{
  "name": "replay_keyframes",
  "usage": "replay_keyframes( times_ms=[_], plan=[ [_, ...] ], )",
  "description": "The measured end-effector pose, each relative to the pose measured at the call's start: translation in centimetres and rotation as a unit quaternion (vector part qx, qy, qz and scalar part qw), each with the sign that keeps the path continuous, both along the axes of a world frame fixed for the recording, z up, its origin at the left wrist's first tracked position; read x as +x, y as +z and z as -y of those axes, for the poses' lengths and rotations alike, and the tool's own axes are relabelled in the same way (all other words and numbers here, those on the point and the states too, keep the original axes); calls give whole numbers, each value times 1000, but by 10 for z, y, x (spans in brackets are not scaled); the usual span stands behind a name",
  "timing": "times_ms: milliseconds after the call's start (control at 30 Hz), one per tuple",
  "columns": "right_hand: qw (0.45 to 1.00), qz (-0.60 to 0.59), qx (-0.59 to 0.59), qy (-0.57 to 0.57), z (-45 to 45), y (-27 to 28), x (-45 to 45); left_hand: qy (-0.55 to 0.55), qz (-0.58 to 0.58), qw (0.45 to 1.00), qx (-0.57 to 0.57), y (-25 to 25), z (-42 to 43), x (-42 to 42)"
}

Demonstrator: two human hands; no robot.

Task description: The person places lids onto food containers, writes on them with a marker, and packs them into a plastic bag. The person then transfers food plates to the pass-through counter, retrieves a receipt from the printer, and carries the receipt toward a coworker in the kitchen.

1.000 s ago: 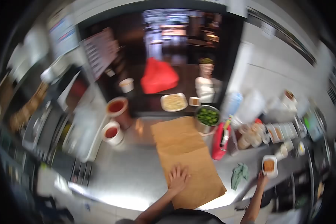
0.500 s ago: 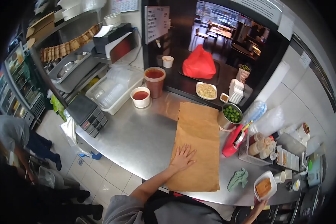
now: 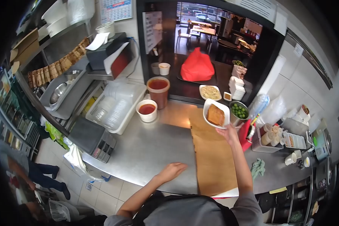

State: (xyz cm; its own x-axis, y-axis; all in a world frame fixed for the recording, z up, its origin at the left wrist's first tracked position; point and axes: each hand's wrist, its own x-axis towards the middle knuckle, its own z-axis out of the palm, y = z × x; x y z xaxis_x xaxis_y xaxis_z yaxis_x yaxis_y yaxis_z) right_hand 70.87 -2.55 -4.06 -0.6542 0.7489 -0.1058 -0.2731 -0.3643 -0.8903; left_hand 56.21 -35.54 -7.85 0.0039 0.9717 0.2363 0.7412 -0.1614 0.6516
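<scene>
My right hand (image 3: 228,134) grips the near edge of a white bowl (image 3: 225,109) and holds it out above the far end of a brown paper sheet (image 3: 216,165). In the bowl is a browned, flat slab of food (image 3: 216,115); its kind is unclear. My left hand (image 3: 172,172) is over the steel counter (image 3: 154,147), left of the paper. It holds nothing, and its fingers are extended and close together. Beyond the bowl, a dish of pale shredded food (image 3: 209,92) and a small sauce dish (image 3: 227,96) sit on the dark ledge.
Green limes (image 3: 239,110) fill a metal pot right of the bowl. Left are a tub of red sauce (image 3: 146,109), a taller sauce container (image 3: 158,97) and a basket of plastic containers (image 3: 137,92). A red bag (image 3: 197,66) stands on the ledge. Another person (image 3: 37,171) stands far left.
My right hand has carried the bowl from the counter's right end, forward and left, to over the paper's far end. My left hand has come off the paper and moved left.
</scene>
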Motion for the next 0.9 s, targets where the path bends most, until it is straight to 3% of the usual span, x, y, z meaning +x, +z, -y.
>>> replay_keyframes(
  times_ms=[67,133,200,267,400,533,700,733,767,800,900],
  plan=[
    [1000,4,-2,28,-6,-10,-70,68,17,995,67,7,37,-33],
    [998,14,-53,11,-29,-38,-139,107,5,993,51,26,69,-63],
    [999,43,-24,-7,-37,-49,-192,146,-8,989,38,52,99,-92],
    [997,68,7,-32,-40,-52,-231,179,-91,979,37,81,123,-125],
    [990,119,8,-77,-58,-65,-274,300,-146,925,181,131,150,-204],
    [986,140,-34,-88,-89,-85,-298,372,-290,840,268,225,138,-295],
    [985,119,-55,-110,-107,-96,-306,388,-206,826,353,301,78,-409],
    [992,101,-16,-77,-100,-93,-300,375,-174,830,375,312,66,-427],
    [995,84,23,-45,-91,-86,-292,400,-218,803,384,320,54,-450],
    [985,131,1,-111,-72,-73,-288,423,-262,774,392,327,43,-470],
    [990,108,19,-88,-61,-111,-255,422,-276,790,349,350,26,-501]
  ],
)
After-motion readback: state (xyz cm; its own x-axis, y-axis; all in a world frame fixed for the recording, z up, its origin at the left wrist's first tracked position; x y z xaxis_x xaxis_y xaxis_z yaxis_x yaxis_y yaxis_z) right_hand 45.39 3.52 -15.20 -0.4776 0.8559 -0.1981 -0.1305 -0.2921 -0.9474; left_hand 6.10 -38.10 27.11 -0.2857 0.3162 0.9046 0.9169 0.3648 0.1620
